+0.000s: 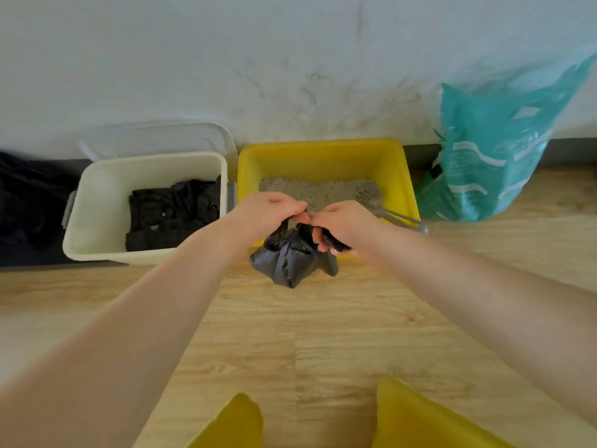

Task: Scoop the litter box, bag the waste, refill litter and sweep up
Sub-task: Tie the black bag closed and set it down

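Head camera shows a small black plastic waste bag (288, 260), filled and bunched, hanging just in front of the near rim of the yellow plastic litter box (326, 156), above the wooden floor (290, 350). The left hand (269, 211) and the right hand (342, 223) meet over it, and each pinches one black end of the bag's mouth; the bag hangs directly below both hands, equally near to each. I judge that they are tying the knot, so the two ends must cross between the fingertips. Inside the box lies grey litter (310, 190) with a grey slotted scoop (387, 211) leaning on the right rim. Left of it stands a cream plastic bin (97, 202) holding black bags; right of it leans a teal litter sack (484, 150).
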